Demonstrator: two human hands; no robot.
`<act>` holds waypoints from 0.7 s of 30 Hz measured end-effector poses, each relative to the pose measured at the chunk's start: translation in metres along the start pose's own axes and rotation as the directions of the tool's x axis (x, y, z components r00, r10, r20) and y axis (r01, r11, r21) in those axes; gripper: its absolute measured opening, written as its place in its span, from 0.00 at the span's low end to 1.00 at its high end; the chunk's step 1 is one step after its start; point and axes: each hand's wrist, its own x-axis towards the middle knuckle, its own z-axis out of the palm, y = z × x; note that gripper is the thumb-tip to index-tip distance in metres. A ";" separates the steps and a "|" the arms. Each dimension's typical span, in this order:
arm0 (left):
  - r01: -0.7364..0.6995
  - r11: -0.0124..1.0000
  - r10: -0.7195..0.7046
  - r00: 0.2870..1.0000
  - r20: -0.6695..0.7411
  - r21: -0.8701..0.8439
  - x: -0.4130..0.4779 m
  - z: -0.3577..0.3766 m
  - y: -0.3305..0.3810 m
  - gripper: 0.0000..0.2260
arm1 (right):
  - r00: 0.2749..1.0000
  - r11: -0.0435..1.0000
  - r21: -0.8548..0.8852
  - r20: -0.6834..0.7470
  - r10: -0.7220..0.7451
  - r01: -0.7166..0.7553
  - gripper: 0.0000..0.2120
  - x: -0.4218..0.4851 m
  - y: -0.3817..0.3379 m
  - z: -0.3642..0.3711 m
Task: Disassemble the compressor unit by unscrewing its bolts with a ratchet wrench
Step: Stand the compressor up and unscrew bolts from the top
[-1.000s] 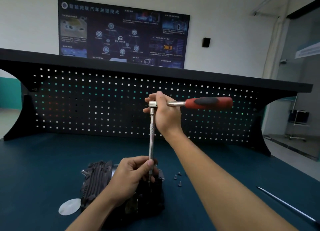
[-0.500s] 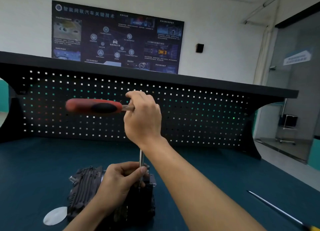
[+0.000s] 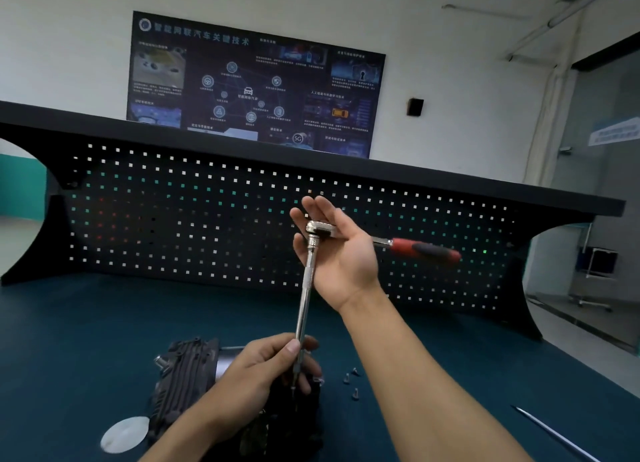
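- My right hand (image 3: 341, 250) lies open-palmed against the ratchet wrench (image 3: 320, 229) head, fingers spread, not clasped; the red handle (image 3: 424, 248) juts out to its right unheld; my guess is the wrench could tip or swing off.
- My left hand (image 3: 263, 368) pinches the long extension bar (image 3: 304, 299) just above the compressor unit (image 3: 194, 375), which sits beneath that hand on the tabletop (image 3: 86, 323); if this pinch loosens, I judge the socket may skip off the bolt; the bolt itself is hidden.
- Loose bolts (image 3: 351, 380) lie just right of the left hand; a sweeping forearm could scatter them.
- The pegboard (image 3: 173, 219) stands behind the right hand; the handle's swing looks clear to me; a thin rod (image 3: 554, 434) lies well off to the right.
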 end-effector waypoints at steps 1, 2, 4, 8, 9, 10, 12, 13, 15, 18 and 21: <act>0.000 1.000 0.000 1.000 0.009 0.002 0.000 0.000 0.000 0.18 | 1.000 0.997 0.068 0.002 0.025 -0.025 0.16 0.000 -0.001 -0.004; -0.001 1.000 0.001 1.000 0.018 0.010 0.001 0.000 0.001 0.18 | 0.999 0.990 0.132 0.000 0.043 -0.043 0.18 -0.001 -0.002 -0.009; -0.008 0.999 0.007 1.000 0.024 0.036 0.001 0.000 0.001 0.17 | 0.998 0.976 0.211 -0.015 0.066 -0.061 0.21 -0.001 -0.004 -0.018; -0.046 0.994 0.047 0.999 -0.010 0.099 0.003 0.001 0.000 0.16 | 0.995 0.996 0.069 -0.086 0.056 -0.050 0.23 -0.001 -0.007 -0.032; -0.055 0.993 0.057 0.998 -0.022 0.104 0.004 0.002 -0.001 0.15 | 0.995 0.999 0.000 -0.096 0.040 -0.040 0.22 -0.001 -0.008 -0.033; -0.062 0.993 0.066 0.997 -0.034 0.102 0.004 0.002 -0.001 0.15 | 0.995 0.997 -0.079 -0.103 0.017 -0.025 0.21 -0.002 -0.008 -0.033; -0.077 0.991 0.084 0.994 -0.068 0.106 0.004 0.001 -0.002 0.13 | 0.993 0.962 -0.270 -0.101 -0.054 0.025 0.20 -0.003 -0.007 -0.029; -0.083 0.990 0.092 0.992 -0.085 0.110 0.004 0.000 -0.003 0.13 | 0.991 0.925 -0.375 -0.098 -0.096 0.053 0.20 -0.003 -0.007 -0.025; -0.087 0.992 0.098 0.989 -0.112 0.094 0.002 0.001 -0.004 0.12 | 0.977 0.821 -0.562 -0.095 -0.190 0.104 0.19 -0.004 -0.005 -0.018; -0.097 0.990 0.111 0.982 -0.153 0.099 0.000 0.003 -0.003 0.12 | 0.938 0.672 -0.713 -0.060 -0.342 0.200 0.18 -0.003 0.000 -0.005; -0.102 0.991 0.115 0.980 -0.160 0.087 -0.001 0.004 -0.001 0.11 | 0.877 0.521 -0.797 0.022 -0.480 0.305 0.16 0.001 0.008 0.002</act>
